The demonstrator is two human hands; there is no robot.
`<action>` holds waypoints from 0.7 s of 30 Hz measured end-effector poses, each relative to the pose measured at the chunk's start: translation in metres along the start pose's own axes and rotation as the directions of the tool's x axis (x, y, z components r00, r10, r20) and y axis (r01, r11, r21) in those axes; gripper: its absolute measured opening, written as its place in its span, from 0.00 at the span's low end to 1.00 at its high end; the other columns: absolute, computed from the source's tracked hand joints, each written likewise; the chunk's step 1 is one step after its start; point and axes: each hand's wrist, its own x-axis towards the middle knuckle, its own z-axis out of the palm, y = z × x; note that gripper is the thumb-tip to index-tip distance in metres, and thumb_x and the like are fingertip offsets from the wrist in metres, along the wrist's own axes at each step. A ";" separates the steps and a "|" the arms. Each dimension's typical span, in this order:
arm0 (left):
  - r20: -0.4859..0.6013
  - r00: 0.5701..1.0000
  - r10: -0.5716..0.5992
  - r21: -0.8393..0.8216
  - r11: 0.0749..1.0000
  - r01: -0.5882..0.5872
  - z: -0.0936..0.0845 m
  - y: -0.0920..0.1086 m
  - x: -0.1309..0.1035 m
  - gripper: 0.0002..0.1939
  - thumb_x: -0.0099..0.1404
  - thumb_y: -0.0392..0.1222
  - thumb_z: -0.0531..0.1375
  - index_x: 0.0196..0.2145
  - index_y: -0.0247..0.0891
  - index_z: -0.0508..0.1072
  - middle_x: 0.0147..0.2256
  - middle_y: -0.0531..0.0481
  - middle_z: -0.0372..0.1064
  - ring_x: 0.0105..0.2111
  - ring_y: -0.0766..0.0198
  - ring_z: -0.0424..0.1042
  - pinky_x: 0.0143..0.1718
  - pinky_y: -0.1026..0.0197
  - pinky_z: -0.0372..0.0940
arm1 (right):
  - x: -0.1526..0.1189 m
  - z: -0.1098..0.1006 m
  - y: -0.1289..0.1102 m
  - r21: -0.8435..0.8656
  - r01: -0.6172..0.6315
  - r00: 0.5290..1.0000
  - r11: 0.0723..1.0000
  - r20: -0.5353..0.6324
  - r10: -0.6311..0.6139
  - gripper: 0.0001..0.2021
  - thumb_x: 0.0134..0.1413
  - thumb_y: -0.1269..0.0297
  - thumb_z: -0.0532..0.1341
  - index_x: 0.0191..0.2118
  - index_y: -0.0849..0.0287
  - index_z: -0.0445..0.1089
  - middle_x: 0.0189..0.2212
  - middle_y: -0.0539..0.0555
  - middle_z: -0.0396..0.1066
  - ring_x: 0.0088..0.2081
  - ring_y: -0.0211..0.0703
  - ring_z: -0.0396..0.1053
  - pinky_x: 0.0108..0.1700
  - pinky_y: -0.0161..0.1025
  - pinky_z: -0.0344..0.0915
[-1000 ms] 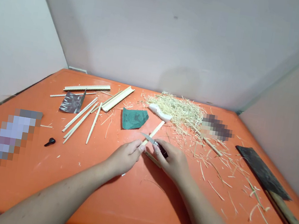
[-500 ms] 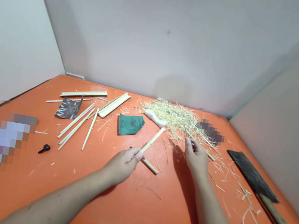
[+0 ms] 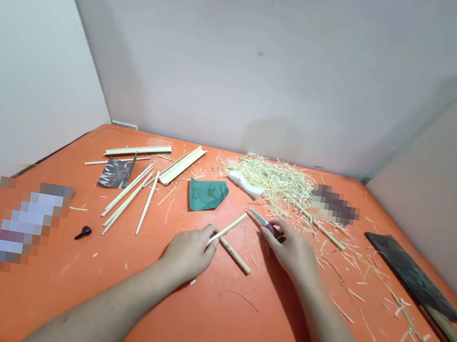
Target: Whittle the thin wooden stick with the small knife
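My left hand (image 3: 192, 252) is closed around a thin pale bamboo strip (image 3: 229, 227), which points up and to the right. In my right hand (image 3: 292, 247) is a small knife (image 3: 259, 218) with a dark handle, its blade pointing left near the strip's far tip; whether they touch I cannot tell. Beneath the strip a bamboo stick (image 3: 236, 256) lies on the orange table (image 3: 203, 329). Beyond my hands rest a green sandpaper sheet (image 3: 207, 195) and a white crumpled piece (image 3: 245, 184) by a heap of shavings (image 3: 279, 179).
Several bamboo strips (image 3: 126, 201) and split bamboo pieces (image 3: 182, 165) lie at the left, with a dark sheet (image 3: 116, 172) and a small black object (image 3: 83, 233). A wide cleaver (image 3: 414, 275) with a wooden handle lies at the right. Walls bound the table.
My right hand has turned and brought the knife's blade down beside the strip's tip. My left hand's strip has rolled to show a narrower side. The view has shifted slightly left.
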 end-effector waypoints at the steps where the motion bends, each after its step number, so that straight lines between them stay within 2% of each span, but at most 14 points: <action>1: -0.006 1.000 -0.008 -0.007 1.000 0.008 0.000 0.000 0.000 0.16 0.73 0.46 0.48 0.52 0.44 0.71 0.39 0.43 0.79 0.38 0.48 0.78 0.31 0.58 0.59 | 0.000 0.001 0.002 -0.013 0.004 1.000 1.000 -0.008 -0.004 0.16 0.59 0.46 0.61 0.44 0.49 0.76 0.34 0.52 0.79 0.33 0.49 0.75 0.27 0.38 0.59; 3: -0.019 1.000 -0.016 -0.020 1.000 0.015 -0.001 -0.001 0.001 0.16 0.73 0.47 0.49 0.52 0.44 0.71 0.40 0.43 0.79 0.39 0.48 0.78 0.33 0.57 0.60 | 0.001 0.002 0.005 -0.032 0.037 0.999 0.999 -0.017 -0.037 0.16 0.59 0.47 0.61 0.44 0.50 0.77 0.34 0.53 0.79 0.33 0.49 0.74 0.28 0.38 0.59; 6: -0.057 0.998 -0.033 -0.053 0.998 0.030 -0.004 -0.001 0.000 0.16 0.73 0.51 0.51 0.51 0.44 0.72 0.41 0.44 0.79 0.40 0.49 0.78 0.35 0.56 0.63 | 0.004 0.003 0.007 -0.057 0.138 0.986 0.989 -0.082 -0.142 0.15 0.60 0.48 0.60 0.42 0.52 0.76 0.36 0.55 0.77 0.38 0.51 0.72 0.37 0.43 0.63; 10: -0.221 0.975 0.017 -0.048 0.998 -0.029 -0.006 -0.005 0.002 0.14 0.71 0.50 0.56 0.48 0.43 0.75 0.48 0.44 0.76 0.51 0.50 0.73 0.50 0.50 0.64 | 0.007 0.005 0.007 -0.063 0.196 0.943 0.979 -0.263 -0.206 0.14 0.58 0.49 0.61 0.31 0.54 0.72 0.41 0.58 0.76 0.47 0.56 0.69 0.51 0.52 0.62; 12: -0.316 0.948 0.043 -0.053 0.997 -0.063 -0.003 -0.007 0.006 0.13 0.69 0.49 0.59 0.48 0.44 0.76 0.55 0.44 0.72 0.57 0.49 0.68 0.58 0.46 0.59 | 0.007 0.007 0.005 -0.048 0.190 0.923 0.981 -0.331 -0.195 0.15 0.57 0.51 0.61 0.26 0.54 0.69 0.48 0.60 0.75 0.53 0.59 0.67 0.56 0.58 0.60; 14: -0.388 0.921 0.037 -0.101 0.992 -0.082 0.000 -0.009 0.010 0.14 0.68 0.49 0.61 0.49 0.45 0.76 0.59 0.44 0.68 0.60 0.49 0.64 0.62 0.44 0.57 | 0.005 0.008 0.003 -0.040 0.175 0.913 0.984 -0.367 -0.177 0.15 0.56 0.53 0.61 0.23 0.55 0.68 0.58 0.60 0.70 0.62 0.65 0.60 0.62 0.64 0.53; 16: -0.453 0.891 0.034 -0.161 0.980 -0.119 -0.005 -0.011 0.012 0.13 0.67 0.47 0.62 0.49 0.45 0.77 0.61 0.44 0.65 0.63 0.49 0.62 0.64 0.44 0.56 | 0.003 0.004 -0.001 -0.048 0.142 0.924 0.989 -0.353 -0.149 0.12 0.56 0.53 0.61 0.30 0.55 0.74 0.66 0.60 0.61 0.69 0.71 0.49 0.65 0.71 0.45; 17: -0.490 0.871 0.037 -0.190 0.971 -0.148 -0.013 -0.013 0.011 0.12 0.67 0.46 0.62 0.48 0.45 0.77 0.61 0.44 0.64 0.63 0.50 0.61 0.65 0.44 0.56 | 0.001 -0.002 -0.002 -0.053 0.120 0.934 0.991 -0.333 -0.131 0.12 0.56 0.53 0.62 0.38 0.55 0.76 0.69 0.60 0.57 0.71 0.73 0.44 0.65 0.75 0.41; 18: -0.536 0.844 0.035 -0.220 0.959 -0.180 -0.023 -0.015 0.008 0.12 0.68 0.46 0.62 0.48 0.46 0.77 0.62 0.45 0.64 0.63 0.50 0.61 0.65 0.44 0.56 | -0.001 -0.010 -0.002 -0.057 0.101 0.939 0.993 -0.324 -0.114 0.17 0.56 0.52 0.63 0.48 0.53 0.76 0.71 0.61 0.53 0.71 0.75 0.41 0.64 0.78 0.39; 19: -0.588 0.809 0.022 -0.259 0.942 -0.214 -0.036 -0.017 0.003 0.10 0.68 0.46 0.62 0.47 0.46 0.77 0.61 0.46 0.64 0.64 0.51 0.61 0.65 0.45 0.56 | -0.003 -0.021 0.000 -0.062 0.090 0.939 0.994 -0.328 -0.105 0.25 0.57 0.51 0.63 0.58 0.51 0.71 0.72 0.61 0.50 0.72 0.76 0.39 0.63 0.80 0.38; 20: -0.668 0.744 0.015 -0.276 0.923 -0.267 -0.050 -0.021 -0.004 0.11 0.69 0.47 0.61 0.49 0.47 0.76 0.61 0.46 0.64 0.64 0.52 0.62 0.66 0.45 0.56 | -0.006 -0.033 0.002 -0.067 0.087 0.934 0.994 -0.342 -0.105 0.31 0.58 0.50 0.63 0.66 0.49 0.64 0.72 0.62 0.49 0.71 0.78 0.40 0.62 0.81 0.40; 21: -0.724 0.690 0.002 -0.285 0.910 -0.302 -0.065 -0.024 -0.011 0.13 0.70 0.48 0.61 0.51 0.47 0.75 0.61 0.46 0.64 0.63 0.52 0.63 0.65 0.45 0.57 | -0.010 -0.045 0.006 -0.099 0.121 0.913 0.988 -0.380 -0.150 0.31 0.61 0.51 0.62 0.68 0.48 0.61 0.72 0.62 0.50 0.71 0.76 0.41 0.63 0.78 0.43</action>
